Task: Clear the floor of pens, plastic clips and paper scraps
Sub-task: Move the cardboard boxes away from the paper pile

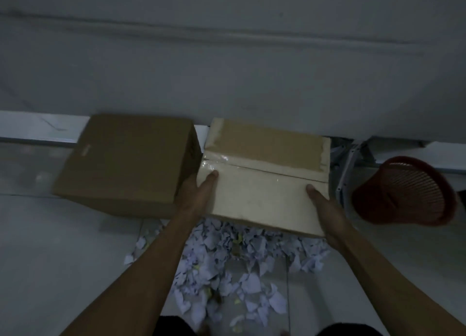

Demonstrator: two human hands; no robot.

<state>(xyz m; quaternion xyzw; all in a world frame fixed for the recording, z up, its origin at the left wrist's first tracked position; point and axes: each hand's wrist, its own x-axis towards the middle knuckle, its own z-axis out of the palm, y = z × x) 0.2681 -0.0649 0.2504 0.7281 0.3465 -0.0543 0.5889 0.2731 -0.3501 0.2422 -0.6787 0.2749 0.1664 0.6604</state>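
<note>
A taped cardboard box [264,174] is held at its two ends, raised above a heap of torn paper scraps [232,265] that is spread over the pale tiled floor [63,247] between the person's forearms. The left hand [199,194] is laid against the box's left end with the thumb stretched flat on the top; the right hand [325,209] is set the same way at the right end, thumb on top, while the fingers of both are hidden behind the sides, so the grip underneath cannot be told. A clear tape strip is seen along the centre seam of the box. A second, darker cardboard box [126,164] is placed just beside it on the left, against the grey wall [227,58]. A red slatted basket [406,192] is seen tilted, well off to the right. Small yellowish bits are mixed into the scraps, too blurred to be identified.
</note>
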